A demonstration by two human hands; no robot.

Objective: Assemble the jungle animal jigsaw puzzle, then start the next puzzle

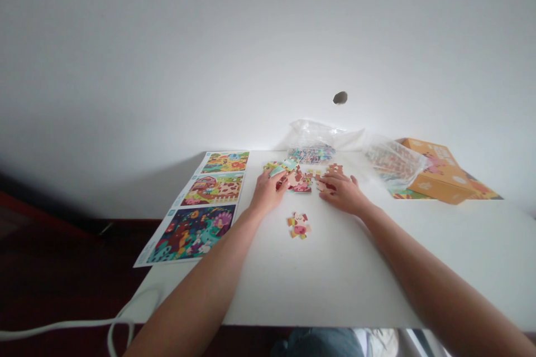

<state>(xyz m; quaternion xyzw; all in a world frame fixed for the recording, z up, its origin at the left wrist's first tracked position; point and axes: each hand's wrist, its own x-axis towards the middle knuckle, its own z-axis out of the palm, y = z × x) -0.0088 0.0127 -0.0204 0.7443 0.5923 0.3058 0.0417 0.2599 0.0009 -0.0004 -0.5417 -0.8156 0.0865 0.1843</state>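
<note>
My left hand (pixel 268 189) lies palm down at the left side of a cluster of jigsaw puzzle pieces (pixel 299 179). Its fingers are apart and rest on green and dark red pieces. On the other side, my right hand (pixel 344 194) is spread open, with its fingertips over brown and red pieces (pixel 335 169). The hands partly cover the pieces, so how they join there is hidden. Nearer to me, a pink and white cow-face puzzle piece (pixel 299 225) sits by itself between my forearms.
A picture sheet (pixel 213 189) with three scenes is at the left, overhanging the white table (pixel 318 284). Clear plastic bags of pieces (pixel 312 153) (pixel 391 164) lie by the wall. An orange box (pixel 444 173) rests on a colourful sheet at right. A white cable (pixel 62 324) hangs lower left.
</note>
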